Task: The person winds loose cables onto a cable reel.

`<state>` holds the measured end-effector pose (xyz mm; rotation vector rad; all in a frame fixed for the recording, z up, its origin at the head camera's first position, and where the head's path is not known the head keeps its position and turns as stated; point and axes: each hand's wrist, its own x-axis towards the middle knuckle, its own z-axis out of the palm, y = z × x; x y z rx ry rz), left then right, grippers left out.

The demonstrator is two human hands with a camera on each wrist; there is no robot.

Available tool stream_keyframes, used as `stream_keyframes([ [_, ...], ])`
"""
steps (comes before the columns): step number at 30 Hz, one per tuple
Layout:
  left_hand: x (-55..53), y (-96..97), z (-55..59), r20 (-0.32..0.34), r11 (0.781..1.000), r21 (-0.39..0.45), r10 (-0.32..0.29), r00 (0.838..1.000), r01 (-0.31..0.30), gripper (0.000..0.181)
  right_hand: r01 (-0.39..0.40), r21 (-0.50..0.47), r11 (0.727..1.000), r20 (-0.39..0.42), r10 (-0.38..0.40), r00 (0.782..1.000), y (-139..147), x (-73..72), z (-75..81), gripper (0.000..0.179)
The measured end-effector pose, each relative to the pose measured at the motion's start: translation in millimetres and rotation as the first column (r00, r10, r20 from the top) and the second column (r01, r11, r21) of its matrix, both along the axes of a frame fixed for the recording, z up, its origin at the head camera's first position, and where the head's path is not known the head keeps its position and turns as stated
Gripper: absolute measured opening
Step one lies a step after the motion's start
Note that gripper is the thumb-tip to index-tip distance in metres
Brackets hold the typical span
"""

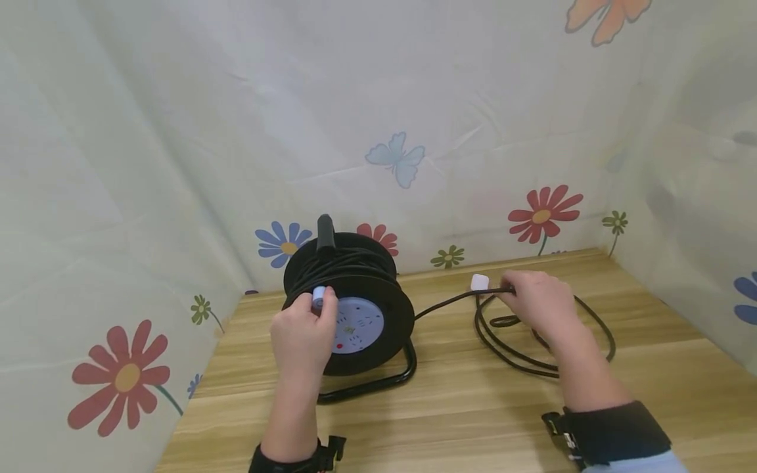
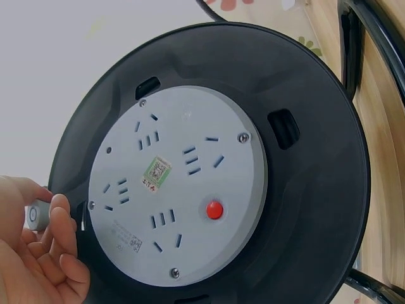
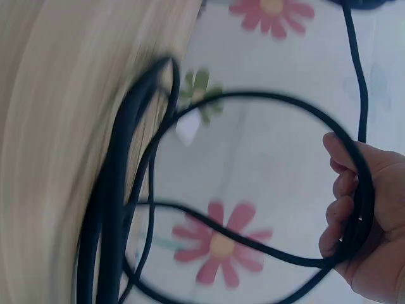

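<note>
A black cable reel (image 1: 397, 309) stands on the table, its round grey socket panel (image 2: 183, 190) with a red button (image 2: 215, 209) on the near side. My left hand (image 1: 303, 338) pinches the small light-grey crank knob (image 1: 319, 297) at the left of the reel's face. To the right, my right hand (image 1: 541, 302) grips the black cable (image 1: 446, 302), which runs from the reel into its curled fingers. Loops of the cable hang around that hand in the right wrist view. More cable is wound on the drum, behind the front disc.
Loose cable coils (image 1: 503, 351) lie on the wooden table (image 1: 449, 420) below my right hand. A white block, probably the plug (image 1: 480, 282), sits behind them. The reel rests on a black tube stand (image 1: 372, 386) with a handle (image 1: 325, 233) on top. Flower-printed sheets (image 1: 296, 131) surround the table.
</note>
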<state>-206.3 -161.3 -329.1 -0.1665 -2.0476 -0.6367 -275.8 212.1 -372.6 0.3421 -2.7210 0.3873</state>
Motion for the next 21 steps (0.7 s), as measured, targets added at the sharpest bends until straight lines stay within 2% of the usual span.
stream_keyframes([
  [3,0.1,1.9,0.4,-0.012,1.000,-0.002,-0.011,1.000,0.011,0.047,0.021,-0.001,1.000,0.035,-0.021,0.999,26,2.5,-0.1,0.012],
  [7,0.4,0.8,0.5,-0.014,1.000,0.008,-0.006,1.000,0.006,0.046,0.024,0.023,0.999,0.068,-0.025,0.997,48,3.4,-1.4,0.027],
  [11,1.6,0.7,0.6,0.011,1.000,0.013,-0.006,1.000,0.006,0.047,0.011,0.020,1.000,0.075,-0.013,0.997,54,3.1,-2.2,0.040],
  [17,1.8,-0.7,0.0,0.016,1.000,0.007,-0.006,1.000,0.006,0.047,-0.025,-0.042,0.999,0.045,0.027,0.999,58,0.0,-7.0,0.035],
  [21,0.3,-1.2,-0.2,0.014,1.000,0.001,-0.012,1.000,0.012,0.048,-0.072,-0.119,0.990,0.071,0.081,0.994,63,-0.9,-8.5,0.038],
])
